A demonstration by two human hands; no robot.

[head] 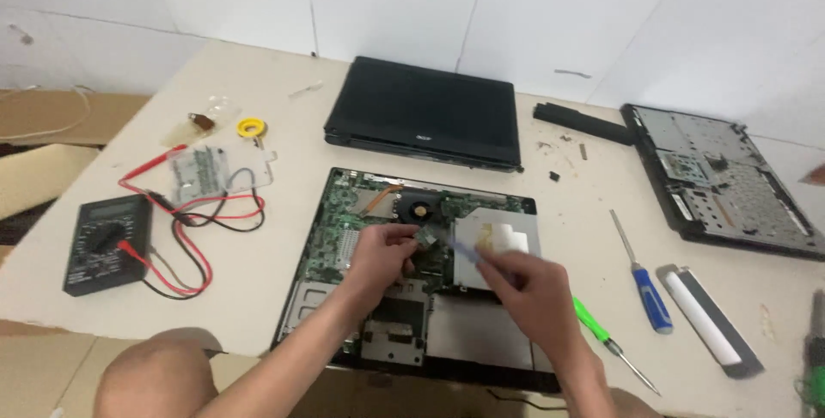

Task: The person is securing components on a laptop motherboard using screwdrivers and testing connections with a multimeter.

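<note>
An opened laptop base [344,212] lies in front of me, its green circuit board and round fan [420,209] exposed. My left hand [381,252] pinches a small green module [425,238] over the middle of the board. My right hand [526,285] holds a thin pale tool [465,249] whose tip points toward that module. A silver drive plate [498,233] sits just behind my right hand.
A closed black laptop [425,113] lies behind. A keyboard cover [726,182] and black battery bar [582,122] sit right. Blue [644,285] and green [601,332] screwdrivers, a white tube on a tray [705,319]. Left: black multimeter [107,242] with red and black leads, clear box [219,173], yellow roll [251,128].
</note>
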